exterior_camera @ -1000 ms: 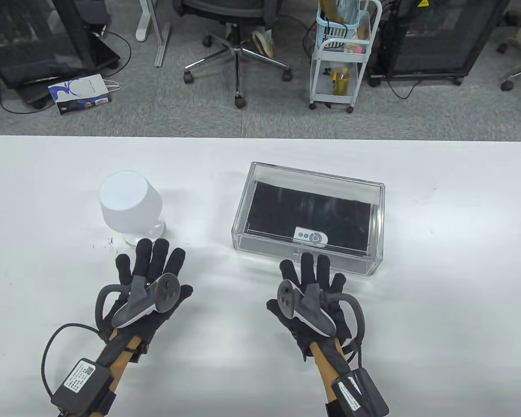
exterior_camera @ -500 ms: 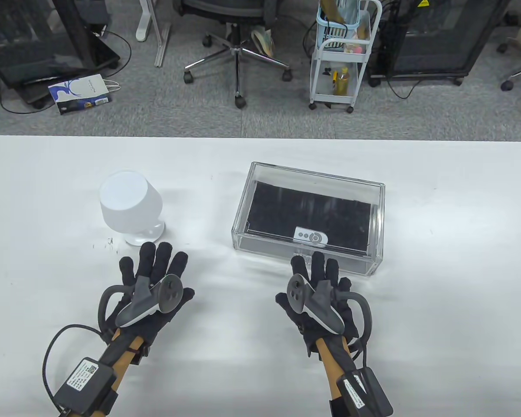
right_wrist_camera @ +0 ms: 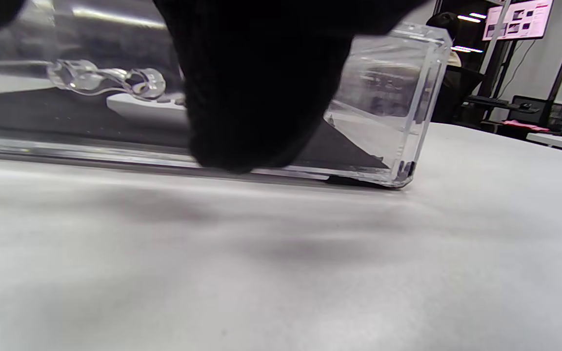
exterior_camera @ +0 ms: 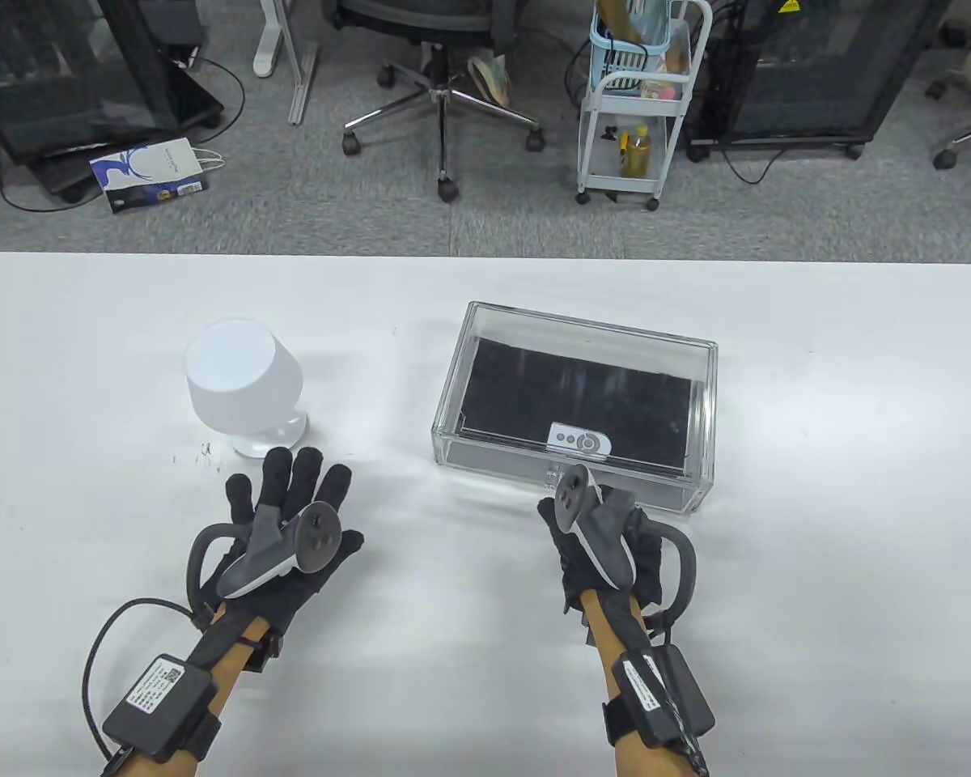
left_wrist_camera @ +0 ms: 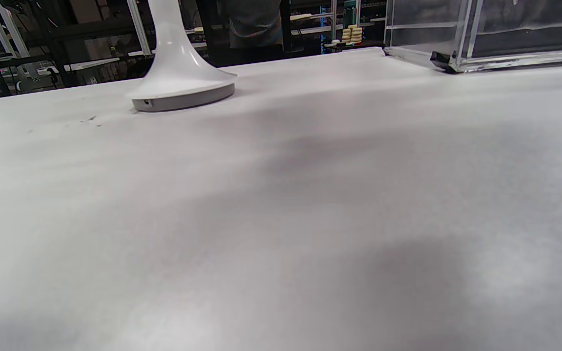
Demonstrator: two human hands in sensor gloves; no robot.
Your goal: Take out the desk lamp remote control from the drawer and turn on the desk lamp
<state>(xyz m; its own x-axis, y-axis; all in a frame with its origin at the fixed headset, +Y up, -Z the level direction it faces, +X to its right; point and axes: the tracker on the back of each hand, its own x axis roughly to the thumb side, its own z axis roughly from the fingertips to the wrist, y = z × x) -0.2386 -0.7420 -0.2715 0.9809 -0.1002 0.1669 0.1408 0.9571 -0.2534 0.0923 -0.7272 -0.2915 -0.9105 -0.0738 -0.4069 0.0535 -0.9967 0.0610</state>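
Observation:
The white desk lamp [exterior_camera: 243, 380] stands at the table's left; its base [left_wrist_camera: 183, 90] shows in the left wrist view. The clear drawer box [exterior_camera: 700, 421] sits at centre right, closed, with the white remote [exterior_camera: 578, 441] inside near its front wall. My left hand [exterior_camera: 291, 490] lies flat on the table just in front of the lamp, fingers spread, empty. My right hand [exterior_camera: 607, 526] is tipped up against the drawer front, its fingers hidden under the tracker. In the right wrist view my gloved fingers [right_wrist_camera: 256, 97] hang before the front wall, right of the clear handle [right_wrist_camera: 105, 80]; the remote [right_wrist_camera: 149, 107] shows behind.
The white table [exterior_camera: 817, 607] runs to a far edge, with a grey floor, an office chair [exterior_camera: 445, 89] and a small cart [exterior_camera: 635, 105] beyond. The drawer box corner [left_wrist_camera: 456, 53] shows at the upper right of the left wrist view.
My right hand has moved forward and right to the drawer front and tipped up, so its fingers are now hidden. My left hand has crept slightly forward towards the lamp.

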